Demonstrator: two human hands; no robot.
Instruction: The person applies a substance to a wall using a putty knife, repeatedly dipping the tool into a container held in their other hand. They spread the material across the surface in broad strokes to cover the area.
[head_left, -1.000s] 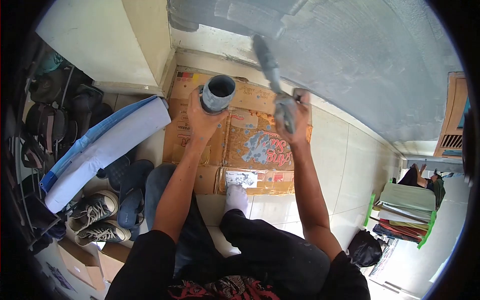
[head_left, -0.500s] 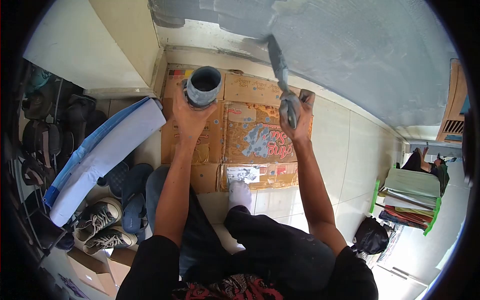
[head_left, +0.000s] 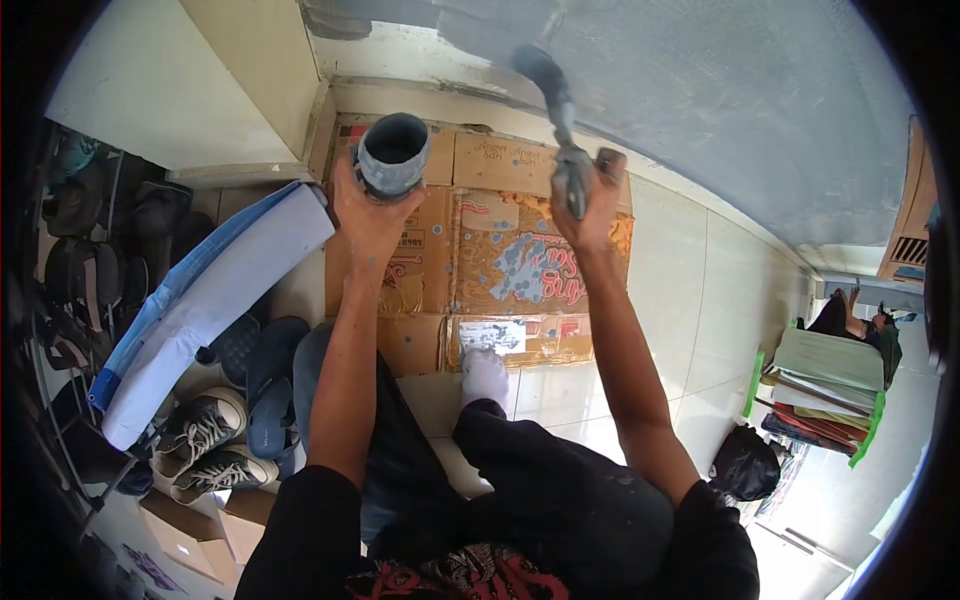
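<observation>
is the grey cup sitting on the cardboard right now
No, the left hand holds the grey cup lifted off the cardboard, while the right hand grips the brush.

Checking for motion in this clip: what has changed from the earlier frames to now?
The right hand has lifted the paintbrush slightly higher along the grey wall; the left hand has raised the paint cup a little too. Nothing taken or released. Both grips, the cardboard and shoes stay as they were.
</observation>
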